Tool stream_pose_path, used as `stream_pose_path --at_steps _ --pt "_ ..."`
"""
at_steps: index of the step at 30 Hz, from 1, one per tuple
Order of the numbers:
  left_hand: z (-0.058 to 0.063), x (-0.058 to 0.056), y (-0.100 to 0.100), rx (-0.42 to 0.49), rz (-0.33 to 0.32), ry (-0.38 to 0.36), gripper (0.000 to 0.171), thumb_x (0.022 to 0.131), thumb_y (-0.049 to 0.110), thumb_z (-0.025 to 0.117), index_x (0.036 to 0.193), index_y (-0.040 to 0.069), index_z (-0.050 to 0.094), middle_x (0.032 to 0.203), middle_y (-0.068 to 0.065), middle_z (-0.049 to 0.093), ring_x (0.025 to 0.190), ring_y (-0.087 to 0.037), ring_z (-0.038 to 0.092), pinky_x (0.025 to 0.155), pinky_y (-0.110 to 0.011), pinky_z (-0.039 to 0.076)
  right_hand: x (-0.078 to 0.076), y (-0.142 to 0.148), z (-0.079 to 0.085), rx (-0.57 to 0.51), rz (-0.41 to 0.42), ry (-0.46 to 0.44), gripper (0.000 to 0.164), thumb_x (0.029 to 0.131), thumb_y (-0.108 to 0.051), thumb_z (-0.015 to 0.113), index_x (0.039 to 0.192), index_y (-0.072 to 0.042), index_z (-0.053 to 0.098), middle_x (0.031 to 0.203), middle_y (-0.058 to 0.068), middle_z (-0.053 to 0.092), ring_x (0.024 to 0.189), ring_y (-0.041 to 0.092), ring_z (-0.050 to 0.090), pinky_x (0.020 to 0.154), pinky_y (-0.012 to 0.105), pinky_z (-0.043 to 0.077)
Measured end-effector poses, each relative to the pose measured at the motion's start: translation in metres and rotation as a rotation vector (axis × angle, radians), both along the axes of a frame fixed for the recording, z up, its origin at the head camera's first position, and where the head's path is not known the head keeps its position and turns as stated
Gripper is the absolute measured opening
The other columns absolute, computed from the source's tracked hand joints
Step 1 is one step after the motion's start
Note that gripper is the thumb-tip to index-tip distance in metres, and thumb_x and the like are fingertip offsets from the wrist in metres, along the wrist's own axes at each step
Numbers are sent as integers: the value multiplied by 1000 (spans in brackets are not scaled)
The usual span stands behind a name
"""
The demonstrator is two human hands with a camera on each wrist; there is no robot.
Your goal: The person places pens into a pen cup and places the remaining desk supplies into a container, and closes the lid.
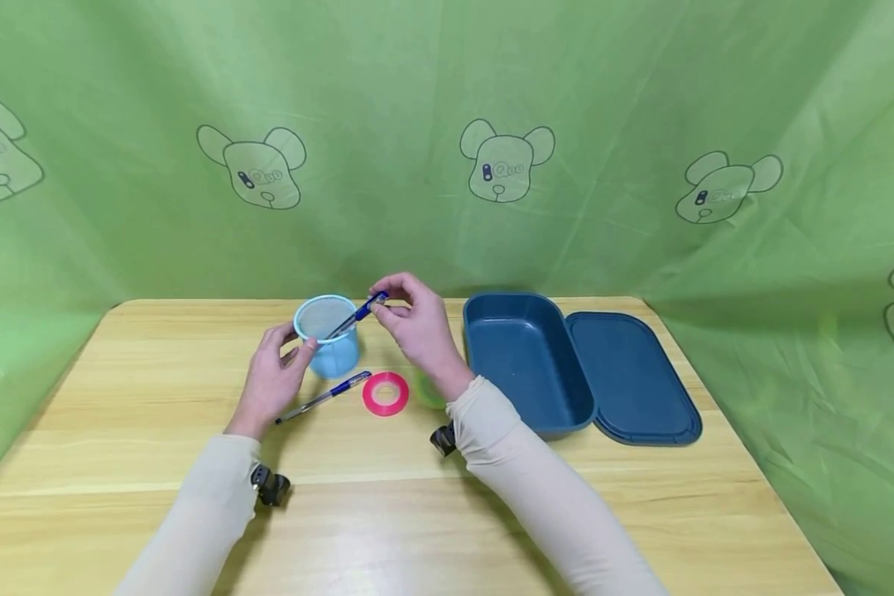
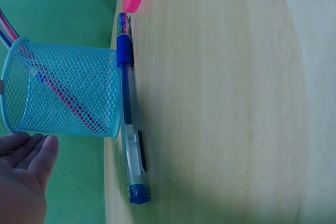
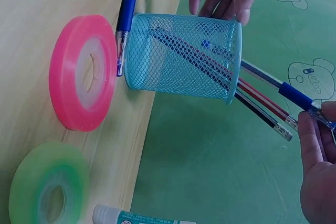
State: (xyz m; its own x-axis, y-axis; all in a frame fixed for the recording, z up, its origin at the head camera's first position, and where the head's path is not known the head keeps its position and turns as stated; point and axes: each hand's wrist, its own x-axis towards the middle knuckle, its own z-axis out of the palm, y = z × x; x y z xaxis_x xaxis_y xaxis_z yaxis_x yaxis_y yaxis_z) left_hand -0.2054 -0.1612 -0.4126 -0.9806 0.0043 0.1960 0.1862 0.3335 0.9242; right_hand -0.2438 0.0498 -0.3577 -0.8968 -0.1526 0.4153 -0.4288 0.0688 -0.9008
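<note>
My left hand (image 1: 271, 381) holds a light-blue mesh pen cup (image 1: 335, 356) near its rim, thumb on the near side. The cup stands upright on the table. Up at its right, my right hand (image 1: 420, 327) pinches a blue pen (image 1: 370, 305) by its grip end. That pen slants down through the cup's opening, its other end inside the mesh. Two pencils, one red (image 3: 262, 100) and one dark (image 3: 262, 115), lean in the cup. A second blue pen (image 1: 324, 397) lies on the table by the cup's base.
A pink tape roll (image 1: 368, 403) lies right of the loose pen. Beside it, a green tape roll (image 3: 26, 182) is partly under my right forearm in the head view. A glue stick (image 3: 152, 217) lies close by. A dark-blue box (image 1: 521, 356) and its lid (image 1: 633, 372) are at right.
</note>
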Motion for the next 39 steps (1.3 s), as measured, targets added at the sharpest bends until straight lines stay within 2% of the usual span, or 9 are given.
stream_pose_path --at_steps 3,4,10,11,19,27,32,36,39 --pt "13 8 4 0 -1 -7 52 101 10 54 141 -17 33 140 -34 36 134 -47 35 111 -52 34 0 -1 -1 11 2 11 21 86 12 68 105 3 64 106 13 67 101 22 65 85 27 57" --pt "13 7 4 -3 -2 -5 53 102 11 53 141 -17 33 140 -33 36 134 -47 35 111 -51 35 0 -2 -1 18 1 19 21 86 12 68 104 3 65 106 13 67 101 21 65 85 27 56" --pt "-14 -9 -6 -20 7 2 59 102 23 55 145 -11 33 143 -27 37 135 -41 36 110 -46 37 -1 -3 -4 85 -2 84 21 84 15 67 102 4 66 104 10 64 100 20 64 87 27 56" --pt "-16 -10 -7 -22 9 0 59 102 23 55 145 -10 33 144 -26 37 135 -41 36 110 -45 37 -1 -3 -4 92 -1 93 21 84 15 67 102 4 66 103 10 63 100 20 63 87 28 56" --pt "-17 -9 -6 -21 9 12 59 101 24 56 145 -10 35 143 -26 38 135 -41 36 110 -45 37 -1 -2 -5 123 6 132 19 84 16 66 99 5 66 101 9 63 97 20 62 86 26 56" --pt "-18 -10 -7 -38 16 19 60 101 27 56 144 -10 36 142 -26 39 134 -41 38 110 -44 37 2 0 -2 127 -31 164 14 87 10 68 98 1 68 101 11 66 97 21 63 85 29 56" --pt "-18 -10 -7 -42 20 22 59 101 27 56 143 -10 37 141 -26 40 134 -41 38 110 -44 37 4 1 -2 92 -57 136 15 86 13 66 100 7 66 100 18 64 96 30 63 87 36 56" --pt "-18 -10 -7 -40 19 17 59 101 27 56 143 -10 37 141 -26 39 134 -40 38 110 -44 37 5 4 -3 85 -121 81 14 88 9 65 101 4 66 99 13 64 94 25 62 86 31 55" --pt "-18 -10 -7 -41 16 9 59 102 27 56 143 -10 36 142 -25 38 135 -39 37 111 -45 37 6 6 -6 89 -193 -3 10 90 3 65 99 0 66 96 8 65 90 20 62 82 29 56"
